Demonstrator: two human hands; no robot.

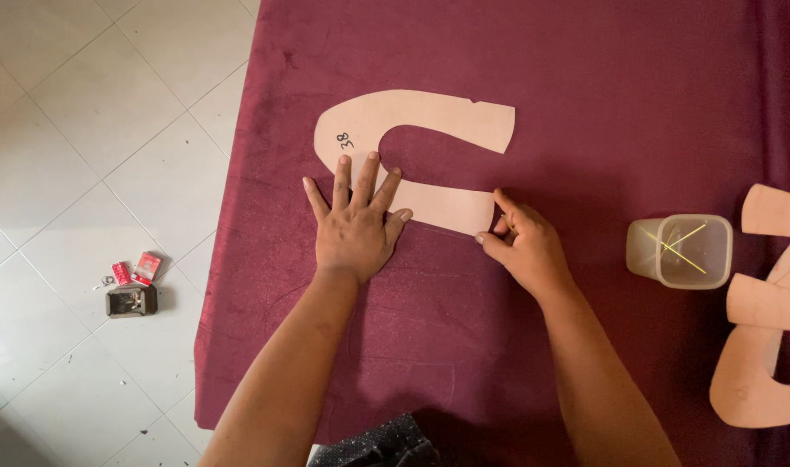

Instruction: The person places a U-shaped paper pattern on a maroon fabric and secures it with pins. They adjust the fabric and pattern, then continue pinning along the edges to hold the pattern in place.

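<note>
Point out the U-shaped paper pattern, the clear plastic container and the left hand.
U-shaped paper pattern (386,112): head view, top curve.
Clear plastic container (682,251): head view, its rim.
Left hand (353,227): head view, back of hand.

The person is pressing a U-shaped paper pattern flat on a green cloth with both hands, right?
Not quite: the cloth is dark red, not green. The head view shows the left hand flat on the U-shaped paper pattern and the right hand at its end.

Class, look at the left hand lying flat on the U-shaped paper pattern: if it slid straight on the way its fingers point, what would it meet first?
The left hand points up the picture. Its fingertips already lie on the paper pattern. Going on, it would probably cross the pattern's curved bend, then reach bare maroon cloth. Nothing else shows in that line.
</note>
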